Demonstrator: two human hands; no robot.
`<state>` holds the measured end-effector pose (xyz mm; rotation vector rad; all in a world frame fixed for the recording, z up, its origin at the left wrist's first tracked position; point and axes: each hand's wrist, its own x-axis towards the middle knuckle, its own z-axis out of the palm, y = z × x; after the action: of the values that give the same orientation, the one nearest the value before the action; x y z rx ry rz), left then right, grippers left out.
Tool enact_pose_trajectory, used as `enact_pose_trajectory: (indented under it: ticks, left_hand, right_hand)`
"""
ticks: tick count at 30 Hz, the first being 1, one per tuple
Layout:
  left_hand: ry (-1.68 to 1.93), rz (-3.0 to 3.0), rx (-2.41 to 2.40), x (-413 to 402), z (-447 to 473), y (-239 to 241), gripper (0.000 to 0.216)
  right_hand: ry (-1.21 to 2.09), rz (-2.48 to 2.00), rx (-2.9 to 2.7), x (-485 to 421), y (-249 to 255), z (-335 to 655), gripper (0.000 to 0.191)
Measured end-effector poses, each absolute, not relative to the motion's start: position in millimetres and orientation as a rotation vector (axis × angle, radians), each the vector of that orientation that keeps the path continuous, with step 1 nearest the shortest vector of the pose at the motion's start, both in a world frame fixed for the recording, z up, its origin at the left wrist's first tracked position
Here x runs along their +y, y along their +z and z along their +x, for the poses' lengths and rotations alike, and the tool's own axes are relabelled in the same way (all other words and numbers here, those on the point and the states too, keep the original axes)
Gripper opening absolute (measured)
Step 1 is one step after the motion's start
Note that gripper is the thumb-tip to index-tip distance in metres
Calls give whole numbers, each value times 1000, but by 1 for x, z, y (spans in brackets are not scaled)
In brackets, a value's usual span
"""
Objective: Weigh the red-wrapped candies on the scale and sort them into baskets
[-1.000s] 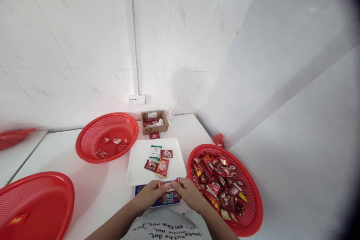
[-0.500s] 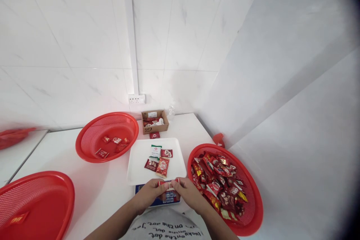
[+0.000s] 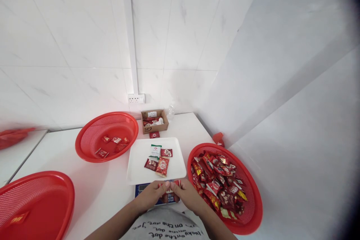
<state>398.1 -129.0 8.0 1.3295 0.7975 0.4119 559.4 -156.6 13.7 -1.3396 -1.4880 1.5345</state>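
Note:
Between them, my left hand [image 3: 153,194] and my right hand [image 3: 184,192] grip a small red candy packet [image 3: 170,187], thumbs on top and fingers closed around its two ends. My hands partly cover it. They are over the blue keypad of a digital scale [image 3: 143,186]. On the scale's white tray [image 3: 137,165] lie a green-and-white packet [image 3: 155,151], a red packet [image 3: 167,152], a dark red packet [image 3: 151,164] and a patterned red packet [image 3: 162,167].
To the right, a red basket [image 3: 254,195] holds many wrapped packets. Another red basket [image 3: 84,131] with several packets stands back left, and a third [image 3: 67,191] front left. A cardboard box [image 3: 156,129] of packets sits near the tiled wall.
My thumbs have come closer together over the red candy packet, covering more of it. The packets on the tray stay where they were.

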Motion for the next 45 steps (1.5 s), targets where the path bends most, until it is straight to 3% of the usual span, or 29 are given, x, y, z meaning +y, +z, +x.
enact_pose_trajectory:
  ticks: [15,32,45]
  left_hand:
    - [459,1322,726,-126,402,4,59]
    - [444,1328,907,-127,398,2,55]
    - [513,1258,916,-126,396,-14,51]
  right_hand:
    - [1576,-1313,-1437,-157,4,559,56]
    - [1295,-1550,-1505,-158,10,565,52]
    - [1364,-1548,-1384,-157,5,565,50]
